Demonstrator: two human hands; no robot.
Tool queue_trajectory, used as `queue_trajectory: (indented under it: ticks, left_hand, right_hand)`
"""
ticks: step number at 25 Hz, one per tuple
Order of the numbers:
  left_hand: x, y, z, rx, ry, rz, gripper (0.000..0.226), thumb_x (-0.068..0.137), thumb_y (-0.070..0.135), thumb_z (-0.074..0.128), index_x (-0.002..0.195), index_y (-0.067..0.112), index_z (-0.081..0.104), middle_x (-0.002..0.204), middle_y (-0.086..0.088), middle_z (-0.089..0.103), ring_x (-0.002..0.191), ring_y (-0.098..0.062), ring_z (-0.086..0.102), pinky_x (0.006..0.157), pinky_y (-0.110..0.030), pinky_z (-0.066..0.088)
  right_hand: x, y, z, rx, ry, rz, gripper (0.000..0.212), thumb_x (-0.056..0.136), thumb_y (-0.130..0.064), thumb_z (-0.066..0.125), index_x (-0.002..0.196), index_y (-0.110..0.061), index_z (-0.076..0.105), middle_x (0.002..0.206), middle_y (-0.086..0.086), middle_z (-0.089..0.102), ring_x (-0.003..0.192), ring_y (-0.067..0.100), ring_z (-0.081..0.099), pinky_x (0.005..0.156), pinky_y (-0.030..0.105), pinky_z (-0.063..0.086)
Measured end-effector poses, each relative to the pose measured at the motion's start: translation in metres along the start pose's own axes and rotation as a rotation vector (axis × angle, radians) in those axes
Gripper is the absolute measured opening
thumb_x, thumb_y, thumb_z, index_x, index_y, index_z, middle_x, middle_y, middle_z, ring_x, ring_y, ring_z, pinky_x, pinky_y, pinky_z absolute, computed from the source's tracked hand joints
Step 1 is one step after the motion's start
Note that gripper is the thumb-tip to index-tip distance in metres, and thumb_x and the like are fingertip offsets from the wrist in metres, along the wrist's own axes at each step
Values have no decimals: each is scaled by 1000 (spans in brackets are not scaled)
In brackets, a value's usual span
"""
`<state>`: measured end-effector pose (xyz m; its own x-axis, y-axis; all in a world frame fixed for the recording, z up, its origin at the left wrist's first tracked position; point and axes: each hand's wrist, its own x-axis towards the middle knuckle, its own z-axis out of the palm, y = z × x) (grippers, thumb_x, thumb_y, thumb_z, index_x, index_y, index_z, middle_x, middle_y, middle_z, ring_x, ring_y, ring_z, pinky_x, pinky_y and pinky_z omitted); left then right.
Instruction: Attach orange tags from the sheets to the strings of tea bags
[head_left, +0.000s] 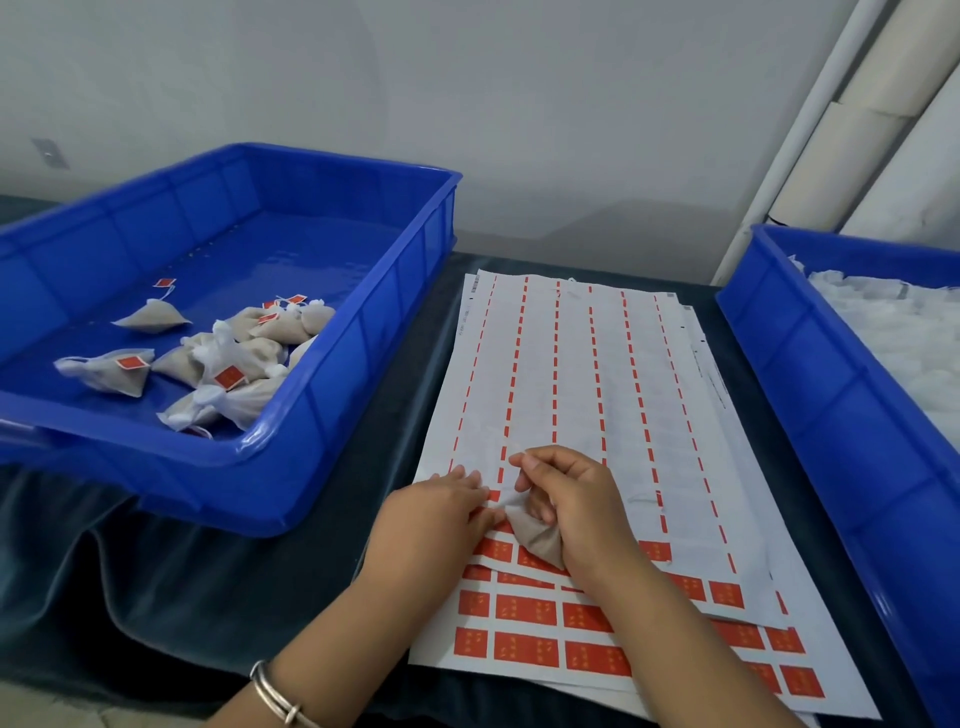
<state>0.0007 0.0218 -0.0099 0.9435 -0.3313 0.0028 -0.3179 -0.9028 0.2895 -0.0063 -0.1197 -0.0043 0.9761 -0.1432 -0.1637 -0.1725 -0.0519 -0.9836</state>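
Gripping tea bag (540, 540) — left fingers (467, 480) flat.

Packing workshop; blue crates (332, 415), tag sheets (571, 374) on a bench.

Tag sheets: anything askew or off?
Slightly. The tag sheets lie in a loose, fanned stack, edges not lined up, angled on the dark cloth. The top sheet is mostly stripped of orange tags. Nothing spilled or torn that I can see.

Soft even indoor light, faint shadows, slightly soft focus, wide-angle bending at edges
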Motion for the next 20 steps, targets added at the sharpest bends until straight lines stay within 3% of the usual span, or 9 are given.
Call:
queue_trajectory:
  ticks: [6,14,16,20]
  left_hand:
    - [4,7,-3,49,-32,-8,39,97,47,33,121,32,59,126,12,58,111,-6,57,94,-25,45]
    - [2,8,5,80,6,38,33,98,43,36,116,31,61,118,12,61,107,-6,58,91,-25,48]
    - [1,2,1,-18,27,4,32,95,47,40,112,34,63,119,14,61,106,-4,58,90,-17,43]
    - [-2,-11,-3,-57,8,13,44,88,54,48,128,37,52,138,19,46,120,-1,48,98,-20,38]
  right_hand:
    - [-2,1,-2,31,-12,-25,24,93,-18,55,77,-22,72,65,-7,66,49,-2,57,51,9,44]
    - [-2,3,-4,73,-1,-22,21,93,-20,55,81,-23,72,66,-5,67,46,2,54,51,12,45]
    - [-2,2,-6,120,-15,-16,21,93,-18,55,82,-22,73,65,-2,65,41,5,47,47,14,44]
    - [-2,2,-6,88,-5,-5,19,93,-18,56,84,-24,71,65,-5,65,40,4,47,45,12,41]
